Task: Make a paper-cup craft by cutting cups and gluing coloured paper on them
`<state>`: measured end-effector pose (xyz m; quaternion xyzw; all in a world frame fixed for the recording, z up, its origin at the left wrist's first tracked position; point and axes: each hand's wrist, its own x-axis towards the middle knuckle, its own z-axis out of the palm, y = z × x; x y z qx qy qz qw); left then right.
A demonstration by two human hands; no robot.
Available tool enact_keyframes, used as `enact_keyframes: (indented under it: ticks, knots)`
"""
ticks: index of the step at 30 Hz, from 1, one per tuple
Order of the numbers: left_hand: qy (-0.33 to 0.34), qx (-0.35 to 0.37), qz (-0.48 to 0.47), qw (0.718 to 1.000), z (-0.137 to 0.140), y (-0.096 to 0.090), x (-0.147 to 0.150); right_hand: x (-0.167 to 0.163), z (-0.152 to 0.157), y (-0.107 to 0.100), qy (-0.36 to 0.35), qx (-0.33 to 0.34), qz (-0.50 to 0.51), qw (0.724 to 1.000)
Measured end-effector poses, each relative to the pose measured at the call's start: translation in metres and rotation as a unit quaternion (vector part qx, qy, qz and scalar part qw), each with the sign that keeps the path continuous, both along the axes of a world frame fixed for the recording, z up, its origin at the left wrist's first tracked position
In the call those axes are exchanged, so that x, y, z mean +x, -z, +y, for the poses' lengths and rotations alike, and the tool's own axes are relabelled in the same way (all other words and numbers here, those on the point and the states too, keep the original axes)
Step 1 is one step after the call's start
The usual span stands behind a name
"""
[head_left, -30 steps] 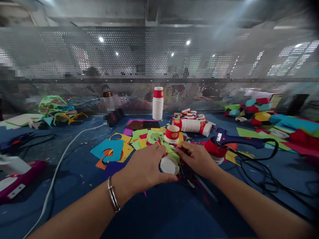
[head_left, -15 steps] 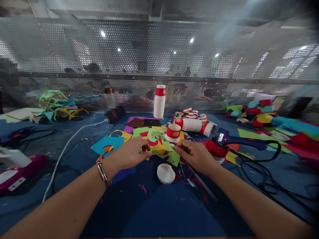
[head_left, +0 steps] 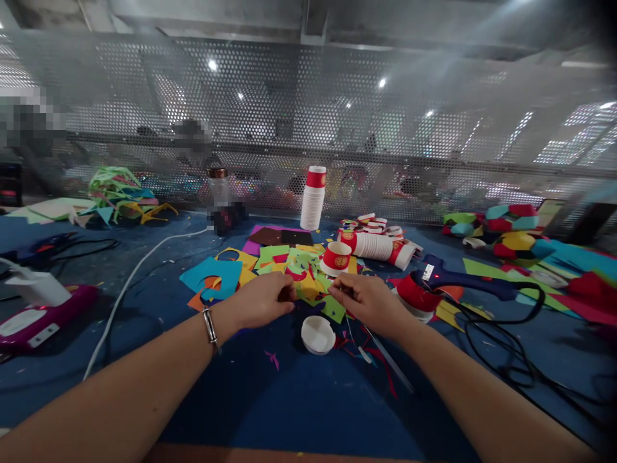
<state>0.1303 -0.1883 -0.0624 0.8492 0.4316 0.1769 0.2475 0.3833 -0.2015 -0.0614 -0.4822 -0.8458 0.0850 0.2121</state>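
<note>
My left hand [head_left: 267, 299] is over the left side of the paper scraps [head_left: 308, 283], thumb and fingers drawn together. Whatever may be between its fingertips is too small to make out. My right hand [head_left: 369, 303] pinches thumb and forefinger at the right side of the scraps, and I cannot tell what is in that pinch. Just beyond it stands a red and white paper cup [head_left: 336, 259]. Below and between the hands lies a shallow white cup bottom [head_left: 318, 335]. A thin clear stick [head_left: 391, 361] rests under my right wrist.
A glue gun [head_left: 463, 280] lies on a red cup [head_left: 418, 292] at right, its black cable coiled nearby. Stacked cups [head_left: 314, 199] stand at the back; others [head_left: 376, 247] lie sideways. A magenta power strip [head_left: 48, 318] sits left. Perforated metal panels [head_left: 270, 116] rise behind.
The left fingers have come closer to the thumb. My right hand has shifted slightly left and stays pinched. The whole view has moved a little; the cups and tools keep their places.
</note>
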Motion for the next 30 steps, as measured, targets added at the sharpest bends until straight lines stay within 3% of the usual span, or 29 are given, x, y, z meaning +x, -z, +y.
enact_keyframes:
  ticks: [16,30]
  knots:
    - [0.002,-0.001,0.0,1.0,-0.003,0.002,-0.001,-0.012,-0.001,0.004,-0.039,-0.021,-0.071,0.997]
    - [0.019,-0.022,-0.072,0.997,-0.006,-0.002,-0.004,-0.006,0.002,-0.002,-0.028,-0.008,-0.064,0.998]
